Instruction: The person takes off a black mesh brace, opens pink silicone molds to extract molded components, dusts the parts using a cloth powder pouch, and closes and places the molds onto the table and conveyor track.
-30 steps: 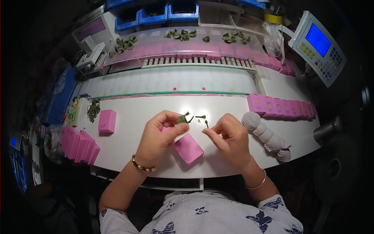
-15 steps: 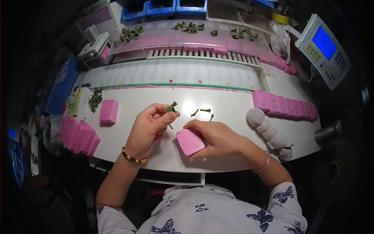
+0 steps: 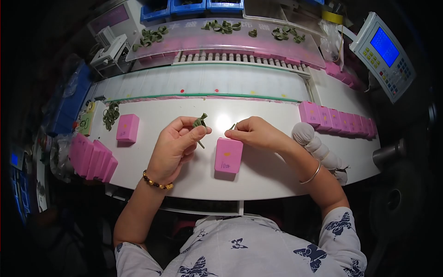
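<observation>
My left hand [image 3: 177,143] is closed in a pinch on a small bundle of green strips [image 3: 199,123], with a curled end above the fingers and a thin tail below. My right hand [image 3: 254,134] pinches a small green strip [image 3: 232,126] at its fingertips, just above the far edge of a pink block [image 3: 228,156]. That block rests on the white table [image 3: 184,187] between my hands, its face marked with a yellow spot and handwriting. Whether the right fingers touch the block, I cannot tell.
Another pink block [image 3: 127,128] and curled green strips [image 3: 110,116] are at left, near stacked pink blocks [image 3: 92,157]. A row of pink blocks [image 3: 339,121] and a knotted white cloth roll [image 3: 314,145] lie right. Behind runs a belt [image 3: 203,83]; a keypad display [image 3: 385,53] stands right.
My right hand has let go of the pink block, now on the table with its marked face showing, and has taken a small green strip. The belt's red dots have shifted left.
</observation>
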The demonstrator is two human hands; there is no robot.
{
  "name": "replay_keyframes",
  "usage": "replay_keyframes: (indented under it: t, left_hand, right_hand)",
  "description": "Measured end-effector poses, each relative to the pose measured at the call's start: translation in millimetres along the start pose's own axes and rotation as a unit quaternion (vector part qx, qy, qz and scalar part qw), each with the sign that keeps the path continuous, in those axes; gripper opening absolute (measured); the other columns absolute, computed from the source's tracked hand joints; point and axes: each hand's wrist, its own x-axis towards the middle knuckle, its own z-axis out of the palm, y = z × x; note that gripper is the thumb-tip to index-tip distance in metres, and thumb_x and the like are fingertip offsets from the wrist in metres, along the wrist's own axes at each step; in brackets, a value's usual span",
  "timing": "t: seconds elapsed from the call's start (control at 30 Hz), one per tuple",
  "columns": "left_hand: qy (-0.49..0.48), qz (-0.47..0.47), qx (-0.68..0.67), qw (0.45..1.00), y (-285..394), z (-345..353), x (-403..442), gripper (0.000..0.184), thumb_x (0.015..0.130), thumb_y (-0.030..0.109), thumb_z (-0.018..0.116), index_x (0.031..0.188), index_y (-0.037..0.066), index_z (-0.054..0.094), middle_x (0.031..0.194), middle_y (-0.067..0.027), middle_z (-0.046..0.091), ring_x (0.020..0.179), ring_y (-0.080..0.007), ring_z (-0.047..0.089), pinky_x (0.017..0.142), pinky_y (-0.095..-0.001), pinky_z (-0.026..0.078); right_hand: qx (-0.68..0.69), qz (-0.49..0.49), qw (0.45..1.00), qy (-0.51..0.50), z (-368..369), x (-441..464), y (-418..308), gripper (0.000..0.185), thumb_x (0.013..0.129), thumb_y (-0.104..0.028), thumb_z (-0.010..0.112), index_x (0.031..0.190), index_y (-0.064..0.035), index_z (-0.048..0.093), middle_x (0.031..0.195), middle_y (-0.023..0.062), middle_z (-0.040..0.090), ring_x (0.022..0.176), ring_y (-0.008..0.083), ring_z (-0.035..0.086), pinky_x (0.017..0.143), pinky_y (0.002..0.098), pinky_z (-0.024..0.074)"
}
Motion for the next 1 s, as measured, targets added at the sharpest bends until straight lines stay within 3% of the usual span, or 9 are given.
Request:
replay_keyframes:
  t: [0.23,0.3,0.53,0.63,0.67,0.77,0.8,0.9,1.0]
  left_hand:
    - [0.021,0.089,0.115,0.989,-4,11,3,0.031,0.088,0.0,0.075,0.115,0.005,0.061,0.101,-0.0019,0.069,0.064,0.0031,0.048,0.052,-0.014,0.037]
    - [0.021,0.19,0.231,0.954,-6,12,5,0.034,0.083,-0.003,0.079,0.112,0.004,0.063,0.102,-0.0019,0.068,0.065,0.0019,0.049,0.056,-0.0147,0.04]
    - [-0.049,0.151,0.263,0.952,18,32,30,0.035,0.084,0.002,0.081,0.114,0.003,0.062,0.098,0.001,0.067,0.065,0.0015,0.048,0.057,-0.015,0.039]
    - [-0.089,0.152,0.264,0.948,39,42,52,0.033,0.086,0.01,0.081,0.113,0.004,0.063,0.096,0.0002,0.068,0.064,0.0016,0.048,0.054,-0.0157,0.037]
    - [-0.102,0.143,0.27,0.947,48,45,61,0.032,0.087,0.016,0.082,0.112,0.004,0.064,0.095,-0.0007,0.069,0.063,0.0018,0.048,0.051,-0.0164,0.036]
    - [-0.138,0.059,0.278,0.949,80,57,87,0.029,0.091,0.011,0.078,0.114,0.003,0.062,0.092,-0.0009,0.069,0.058,0.0008,0.044,0.048,-0.0185,0.034]
    - [-0.151,0.036,0.264,0.952,88,61,95,0.029,0.091,0.014,0.078,0.114,0.004,0.062,0.085,0.0,0.069,0.056,0.001,0.043,0.045,-0.0194,0.03]
    - [-0.194,-0.072,0.345,0.916,112,70,128,0.029,0.091,0.015,0.078,0.113,0.006,0.062,0.081,0.0015,0.068,0.056,0.0011,0.042,0.046,-0.0189,0.028]
    - [-0.165,-0.033,0.359,0.918,122,78,144,0.031,0.088,0.014,0.081,0.112,0.008,0.062,0.082,0.0032,0.067,0.056,0.001,0.042,0.046,-0.0187,0.027]
  right_hand:
    - [0.219,0.0,0.974,0.047,0,-19,5,0.03,0.102,-0.036,0.063,0.105,-0.0072,0.071,0.085,-0.0034,0.06,0.075,0.0047,0.05,0.062,0.0219,0.0379]
    - [0.377,0.026,0.925,0.04,-4,-28,5,0.03,0.103,-0.027,0.061,0.124,-0.0057,0.063,0.102,-0.0004,0.061,0.089,0.0077,0.058,0.07,0.0212,0.045]
    - [0.531,-0.12,0.833,0.101,-17,-39,4,0.038,0.107,-0.011,0.05,0.142,0.0036,0.047,0.134,0.0134,0.059,0.106,0.0156,0.066,0.087,0.0284,0.056]
    - [0.518,-0.162,0.835,0.095,-31,-39,9,0.038,0.108,-0.014,0.049,0.142,0.0036,0.049,0.129,0.0136,0.063,0.098,0.0141,0.068,0.083,0.0251,0.0564]
    - [0.502,-0.161,0.838,0.138,-28,-39,6,0.037,0.11,-0.021,0.047,0.137,0.003,0.054,0.114,0.012,0.069,0.081,0.0113,0.067,0.072,0.0222,0.0553]
    - [0.502,-0.184,0.841,0.083,-31,-44,19,0.04,0.111,-0.029,0.045,0.132,0.0023,0.059,0.1,0.0094,0.071,0.07,0.0087,0.063,0.061,0.0212,0.0508]
    - [0.475,-0.148,0.86,0.115,-28,-50,9,0.045,0.113,-0.031,0.039,0.129,0.004,0.062,0.085,0.005,0.064,0.06,0.0073,0.052,0.055,0.0209,0.0436]
    - [0.461,-0.143,0.872,0.081,-25,-58,9,0.047,0.112,-0.035,0.04,0.127,0.0027,0.064,0.078,0.001,0.058,0.059,0.0057,0.049,0.054,0.0194,0.0417]
    - [0.474,-0.146,0.864,0.085,-22,-62,5,0.044,0.112,-0.035,0.042,0.13,-0.0005,0.064,0.086,-0.0005,0.058,0.065,0.0045,0.049,0.057,0.0191,0.0419]
